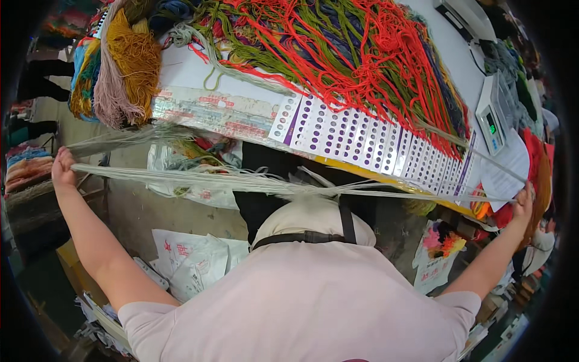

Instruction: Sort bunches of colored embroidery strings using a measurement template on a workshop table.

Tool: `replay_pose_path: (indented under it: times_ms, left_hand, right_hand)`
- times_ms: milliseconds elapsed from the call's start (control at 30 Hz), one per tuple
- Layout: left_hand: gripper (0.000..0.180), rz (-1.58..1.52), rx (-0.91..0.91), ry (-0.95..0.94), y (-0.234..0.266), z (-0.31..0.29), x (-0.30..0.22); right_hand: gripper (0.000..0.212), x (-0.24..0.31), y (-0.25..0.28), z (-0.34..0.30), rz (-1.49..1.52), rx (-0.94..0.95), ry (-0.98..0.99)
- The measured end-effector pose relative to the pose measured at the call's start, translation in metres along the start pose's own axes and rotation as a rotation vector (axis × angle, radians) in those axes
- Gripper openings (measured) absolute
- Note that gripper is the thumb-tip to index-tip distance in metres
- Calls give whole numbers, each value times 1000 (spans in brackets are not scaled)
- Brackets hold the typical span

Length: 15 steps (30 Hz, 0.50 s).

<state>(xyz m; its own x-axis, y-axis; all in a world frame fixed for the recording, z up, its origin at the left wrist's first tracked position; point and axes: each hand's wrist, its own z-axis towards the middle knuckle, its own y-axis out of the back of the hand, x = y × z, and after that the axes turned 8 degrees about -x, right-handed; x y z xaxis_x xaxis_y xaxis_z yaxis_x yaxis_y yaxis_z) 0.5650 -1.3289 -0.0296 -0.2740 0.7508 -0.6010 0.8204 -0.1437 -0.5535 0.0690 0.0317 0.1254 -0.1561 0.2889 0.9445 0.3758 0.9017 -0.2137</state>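
A skein of pale grey-green yarn (181, 176) is stretched wide across the front of my body. My left hand (64, 168) grips one end at the far left, its fingers closed round the strands. At the far right, my right hand (524, 201) is closed on the other end. The skein spreads into two bands on the left, and its middle, close to my waist, is blurred. Beyond it, a heap of red yarn (386, 57) and olive green yarn (329, 30) covers much of the white table (181, 69).
Mustard yarn (132, 57) and pink yarn (108, 84) hang over the table's left end. Cards with purple dots (350, 130) line its front edge. A digital scale (491, 117) sits at right, near a paper sheet (506, 166). White plastic bags (196, 262) lie on the floor.
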Motion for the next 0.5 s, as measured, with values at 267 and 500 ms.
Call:
replay_pose_path:
  times_ms: [267,500]
  left_hand:
    - [25,-234,385,367,-197,-97,221]
    - [38,100,265,-269,-166,-121,176]
  right_hand:
    - [48,-143,-327,-183,-225,317,-42]
    - [41,-101,-268,-128,122,432,39]
